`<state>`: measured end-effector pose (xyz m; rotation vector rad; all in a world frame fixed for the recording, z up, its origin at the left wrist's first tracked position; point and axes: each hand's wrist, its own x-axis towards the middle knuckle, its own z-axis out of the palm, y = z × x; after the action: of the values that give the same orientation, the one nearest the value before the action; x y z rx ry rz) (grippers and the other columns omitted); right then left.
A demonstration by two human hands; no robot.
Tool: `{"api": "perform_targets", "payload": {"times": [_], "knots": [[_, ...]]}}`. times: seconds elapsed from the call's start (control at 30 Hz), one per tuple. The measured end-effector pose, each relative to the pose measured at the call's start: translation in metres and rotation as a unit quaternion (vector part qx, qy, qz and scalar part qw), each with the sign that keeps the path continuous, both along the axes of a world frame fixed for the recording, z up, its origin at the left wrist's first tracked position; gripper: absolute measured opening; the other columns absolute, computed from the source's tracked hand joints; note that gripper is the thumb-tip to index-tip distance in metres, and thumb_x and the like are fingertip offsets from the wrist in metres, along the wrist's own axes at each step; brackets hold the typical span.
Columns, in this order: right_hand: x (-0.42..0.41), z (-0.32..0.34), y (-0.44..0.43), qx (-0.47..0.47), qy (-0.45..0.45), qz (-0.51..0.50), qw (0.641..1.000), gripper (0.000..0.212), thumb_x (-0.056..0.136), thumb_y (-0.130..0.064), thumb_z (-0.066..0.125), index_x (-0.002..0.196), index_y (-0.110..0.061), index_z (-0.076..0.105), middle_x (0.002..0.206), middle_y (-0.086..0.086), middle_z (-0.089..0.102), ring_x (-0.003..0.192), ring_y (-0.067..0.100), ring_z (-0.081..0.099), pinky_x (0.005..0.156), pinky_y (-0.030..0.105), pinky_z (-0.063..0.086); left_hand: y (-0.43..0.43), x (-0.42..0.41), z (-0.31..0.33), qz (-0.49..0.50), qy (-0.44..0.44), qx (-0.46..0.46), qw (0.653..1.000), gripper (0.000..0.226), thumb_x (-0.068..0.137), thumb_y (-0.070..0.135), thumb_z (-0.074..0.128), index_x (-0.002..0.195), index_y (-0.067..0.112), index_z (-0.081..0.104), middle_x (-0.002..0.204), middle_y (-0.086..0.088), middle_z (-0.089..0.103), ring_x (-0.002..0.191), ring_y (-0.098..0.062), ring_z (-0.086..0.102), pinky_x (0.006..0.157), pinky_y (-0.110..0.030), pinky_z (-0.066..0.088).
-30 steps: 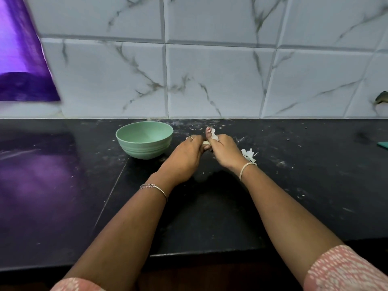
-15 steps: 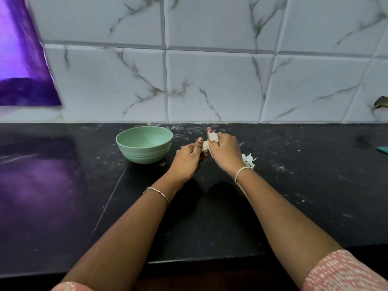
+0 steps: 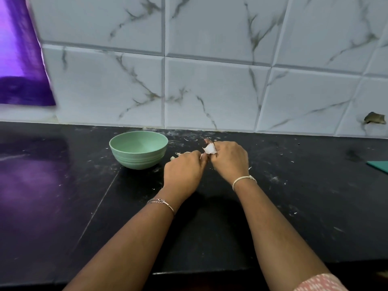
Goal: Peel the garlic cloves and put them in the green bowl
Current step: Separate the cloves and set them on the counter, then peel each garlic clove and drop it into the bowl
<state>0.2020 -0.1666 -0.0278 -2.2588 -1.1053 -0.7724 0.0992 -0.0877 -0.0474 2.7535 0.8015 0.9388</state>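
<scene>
While the left hand [image 3: 184,171] grips the clove [image 3: 202,155], mostly hidden between both hands, the right hand [image 3: 230,160] pinches a skin flap [image 3: 210,149], now lifted wider than half a second ago. The peeling seems nearly done. The bowl [image 3: 113,143] waits just beyond, at the left.

Head view looks forward-down, near the counter [image 3: 63,206].

- Both forearms reach from the bottom edge to mid-frame, wrists close together.
- The left hand [image 3: 184,173] lies back up, fingers curled, pinching a clove [image 3: 202,155] (barely showing).
- The right hand [image 3: 230,160] has curled fingers, thumb and forefinger pinching peel [image 3: 210,149], fingertips meeting the left's.
</scene>
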Motion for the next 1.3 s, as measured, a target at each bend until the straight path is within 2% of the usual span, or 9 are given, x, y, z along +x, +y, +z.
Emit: {"api": "perform_targets", "payload": {"times": [0.1,0.23,0.4,0.6,0.73,0.9,1.07,1.17,1.3], "knots": [[0.001,0.001,0.001,0.034,0.13,0.06,0.989,0.052,0.1,-0.048,0.042,0.06,-0.016,0.055,0.06,0.002,0.057,0.064,0.027,0.052,0.058,0.033,0.036,0.0,0.004,-0.003,0.024,0.021,0.046,0.998,0.044,0.103,0.05,0.024,0.098,0.019,0.054,0.102,-0.002,0.064,0.092,-0.028,0.064,0.064,-0.031,0.033],[-0.002,0.008,-0.001,0.18,0.322,0.175,0.913,0.056,0.099,-0.041,0.048,0.051,-0.02,0.029,0.041,-0.011,0.027,0.042,0.008,0.026,0.048,0.028,0.022,0.013,0.002,-0.009,0.033,0.104,0.012,0.994,0.034,0.105,0.04,0.032,0.114,0.016,0.054,0.111,-0.008,0.066,0.102,-0.03,0.063,0.069,-0.032,0.034],[0.004,0.009,-0.014,0.187,0.33,0.128,0.916,0.057,0.098,-0.046,0.048,0.049,-0.021,0.031,0.035,-0.011,0.032,0.046,0.012,0.03,0.052,0.03,0.023,0.018,-0.002,-0.015,0.013,0.098,-0.031,0.995,0.025,0.104,0.035,0.036,0.112,0.017,0.05,0.109,-0.009,0.066,0.099,-0.031,0.063,0.068,-0.034,0.036],[0.029,0.002,-0.037,0.072,0.281,-0.02,0.957,0.056,0.096,-0.056,0.042,0.058,-0.016,0.046,0.059,-0.002,0.055,0.067,0.024,0.055,0.061,0.032,0.038,0.016,-0.004,-0.012,-0.026,0.064,-0.085,0.994,0.034,0.101,0.049,0.036,0.112,0.019,0.048,0.112,0.001,0.063,0.104,-0.025,0.06,0.072,-0.035,0.038],[0.051,-0.007,-0.045,0.027,0.26,-0.067,0.963,0.032,0.092,-0.046,0.058,0.093,-0.015,0.064,0.098,0.008,0.069,0.096,0.033,0.062,0.073,0.033,0.044,0.014,-0.003,-0.012,-0.028,0.067,-0.087,0.994,0.031,0.1,0.048,0.037,0.11,0.02,0.047,0.115,0.002,0.062,0.105,-0.024,0.058,0.072,-0.034,0.037],[0.047,0.0,-0.049,-0.055,0.251,-0.08,0.963,0.033,0.08,-0.055,0.067,0.097,-0.027,0.062,0.103,0.0,0.069,0.106,0.028,0.061,0.095,0.042,0.046,0.015,-0.003,-0.011,-0.023,0.074,-0.082,0.994,0.033,0.1,0.049,0.036,0.11,0.019,0.047,0.116,0.001,0.062,0.107,-0.024,0.058,0.072,-0.034,0.035],[0.032,0.011,-0.051,-0.073,0.305,-0.088,0.946,0.078,0.075,-0.088,0.035,0.114,-0.027,0.063,0.118,0.0,0.066,0.118,0.028,0.055,0.106,0.048,0.036,0.015,-0.001,-0.01,-0.024,0.07,-0.084,0.994,0.034,0.1,0.049,0.036,0.112,0.019,0.048,0.116,0.0,0.063,0.108,-0.025,0.057,0.073,-0.033,0.035],[0.028,0.015,-0.051,-0.029,0.359,-0.076,0.93,0.089,0.086,-0.079,0.005,0.116,-0.02,0.064,0.128,0.009,0.061,0.123,0.031,0.05,0.11,0.052,0.024,0.014,-0.002,-0.01,-0.021,0.07,-0.081,0.994,0.034,0.1,0.049,0.036,0.111,0.019,0.049,0.114,0.0,0.063,0.107,-0.026,0.058,0.073,-0.033,0.034],[0.033,0.012,-0.048,0.012,0.41,-0.077,0.909,0.09,0.094,-0.065,-0.004,0.116,-0.013,0.065,0.127,0.014,0.06,0.123,0.033,0.048,0.114,0.052,0.02,0.014,-0.002,-0.009,-0.021,0.07,-0.081,0.994,0.034,0.101,0.048,0.036,0.112,0.019,0.049,0.115,0.0,0.062,0.108,-0.026,0.057,0.073,-0.033,0.034]]}}
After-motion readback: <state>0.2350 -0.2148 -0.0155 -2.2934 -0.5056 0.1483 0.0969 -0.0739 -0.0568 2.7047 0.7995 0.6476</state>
